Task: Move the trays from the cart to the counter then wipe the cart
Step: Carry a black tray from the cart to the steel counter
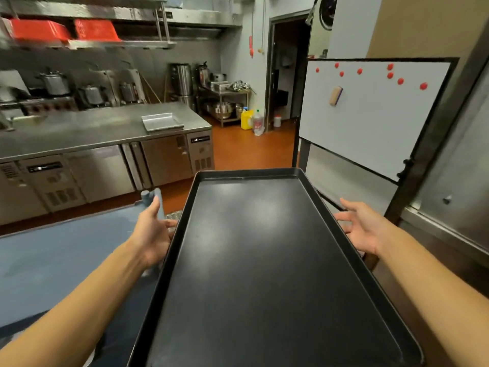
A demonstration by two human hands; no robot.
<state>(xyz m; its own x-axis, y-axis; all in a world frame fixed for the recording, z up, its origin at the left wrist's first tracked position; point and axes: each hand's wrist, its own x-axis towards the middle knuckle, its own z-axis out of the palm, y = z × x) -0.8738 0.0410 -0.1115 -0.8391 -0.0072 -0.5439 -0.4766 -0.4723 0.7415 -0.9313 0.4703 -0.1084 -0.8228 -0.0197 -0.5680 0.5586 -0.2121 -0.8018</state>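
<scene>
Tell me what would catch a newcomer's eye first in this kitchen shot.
The big black tray fills the foreground, with the left hand and right hand at its long edges. Beyond it, a silver tray sits on the steel counter at left. On the right stands a whiteboard dotted with red magnets.

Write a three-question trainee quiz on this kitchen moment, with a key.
1. True or false: the black tray is empty.
2. What already lies on the steel counter? A) silver tray B) red crate C) yellow jug
3. Fill in: the left hand and right hand are at the tray's long ____.

Key: 1 true. 2 A, the silver tray. 3 sides.
</scene>
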